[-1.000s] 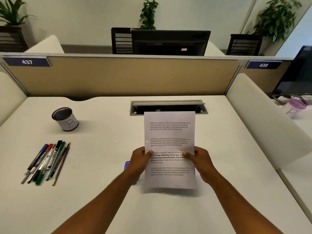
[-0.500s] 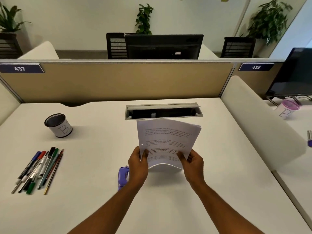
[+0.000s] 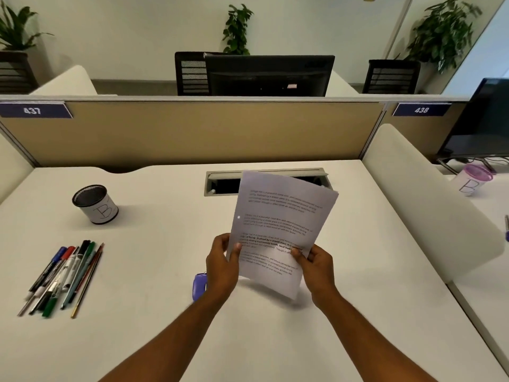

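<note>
I hold a thin stack of printed white sheets (image 3: 281, 224) above the middle of the white desk (image 3: 154, 244), tilted with its top leaning right. My left hand (image 3: 221, 267) grips the stack's left edge, thumb on the front. My right hand (image 3: 316, 267) pinches the lower right edge, thumb on the text. A small purple stapler (image 3: 199, 285) lies on the desk just left of my left wrist, partly hidden by it.
Several pens and pencils (image 3: 64, 275) lie in a row at the left. A black mesh cup marked B (image 3: 96, 204) stands behind them. A cable slot (image 3: 220, 184) sits behind the paper. A padded divider (image 3: 429, 199) bounds the right; beyond it stands a purple-lidded cup (image 3: 472, 180).
The sheets bowed and bent forward half a second ago; now they are straightened, lifted and tilted to the right. Both hands keep their hold.
</note>
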Demonstrator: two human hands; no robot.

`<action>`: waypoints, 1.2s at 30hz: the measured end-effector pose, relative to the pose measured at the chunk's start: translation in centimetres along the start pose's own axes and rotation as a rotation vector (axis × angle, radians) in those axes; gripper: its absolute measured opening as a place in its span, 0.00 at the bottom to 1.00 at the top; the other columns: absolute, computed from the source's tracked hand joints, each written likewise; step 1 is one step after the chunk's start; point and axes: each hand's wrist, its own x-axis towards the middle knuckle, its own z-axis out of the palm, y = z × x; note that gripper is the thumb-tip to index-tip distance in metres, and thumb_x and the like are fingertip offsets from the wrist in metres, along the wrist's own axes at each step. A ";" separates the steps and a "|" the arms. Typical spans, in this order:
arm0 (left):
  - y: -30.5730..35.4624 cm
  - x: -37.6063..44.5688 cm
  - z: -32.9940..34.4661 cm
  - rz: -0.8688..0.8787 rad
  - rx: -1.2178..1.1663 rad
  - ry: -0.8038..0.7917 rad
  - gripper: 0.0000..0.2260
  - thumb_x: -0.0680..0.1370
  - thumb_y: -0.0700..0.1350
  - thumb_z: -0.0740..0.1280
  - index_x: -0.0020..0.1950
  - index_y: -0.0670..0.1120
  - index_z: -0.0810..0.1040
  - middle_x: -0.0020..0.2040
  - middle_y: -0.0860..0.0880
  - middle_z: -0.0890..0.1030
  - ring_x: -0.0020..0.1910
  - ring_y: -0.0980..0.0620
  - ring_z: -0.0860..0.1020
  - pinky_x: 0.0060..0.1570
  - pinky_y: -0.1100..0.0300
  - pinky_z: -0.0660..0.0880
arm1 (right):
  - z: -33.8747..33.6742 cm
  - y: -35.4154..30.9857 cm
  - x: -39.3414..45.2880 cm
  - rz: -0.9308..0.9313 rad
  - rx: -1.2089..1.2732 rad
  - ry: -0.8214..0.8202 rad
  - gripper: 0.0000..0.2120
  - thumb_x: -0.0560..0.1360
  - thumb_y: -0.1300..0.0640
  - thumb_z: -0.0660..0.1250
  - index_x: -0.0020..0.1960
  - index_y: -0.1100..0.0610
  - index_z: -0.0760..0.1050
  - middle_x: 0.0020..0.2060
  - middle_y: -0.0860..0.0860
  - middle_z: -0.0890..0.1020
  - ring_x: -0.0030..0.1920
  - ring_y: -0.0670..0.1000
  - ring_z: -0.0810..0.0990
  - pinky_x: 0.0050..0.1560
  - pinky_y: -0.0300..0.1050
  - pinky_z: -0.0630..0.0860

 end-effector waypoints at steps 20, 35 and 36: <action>0.7 2.5 -2.5 -0.064 -0.156 0.046 0.10 0.84 0.43 0.60 0.64 0.45 0.75 0.55 0.47 0.82 0.50 0.53 0.82 0.40 0.65 0.78 | -2.0 -1.8 1.7 0.229 0.707 -0.027 0.22 0.70 0.64 0.73 0.64 0.59 0.78 0.57 0.59 0.86 0.54 0.56 0.87 0.50 0.47 0.85; -1.4 1.5 -2.3 0.022 -0.045 0.014 0.07 0.83 0.41 0.61 0.60 0.48 0.74 0.51 0.54 0.81 0.49 0.54 0.81 0.38 0.71 0.78 | -4.8 0.1 2.0 -0.096 -0.059 0.089 0.09 0.73 0.62 0.77 0.48 0.50 0.82 0.42 0.42 0.88 0.45 0.46 0.87 0.44 0.36 0.83; -1.9 1.4 -2.3 0.004 -0.030 -0.005 0.07 0.83 0.41 0.62 0.60 0.48 0.74 0.52 0.53 0.81 0.51 0.53 0.81 0.40 0.69 0.78 | -4.9 0.8 1.7 -0.068 -0.055 0.076 0.11 0.73 0.63 0.77 0.51 0.50 0.81 0.44 0.42 0.88 0.46 0.45 0.87 0.44 0.36 0.83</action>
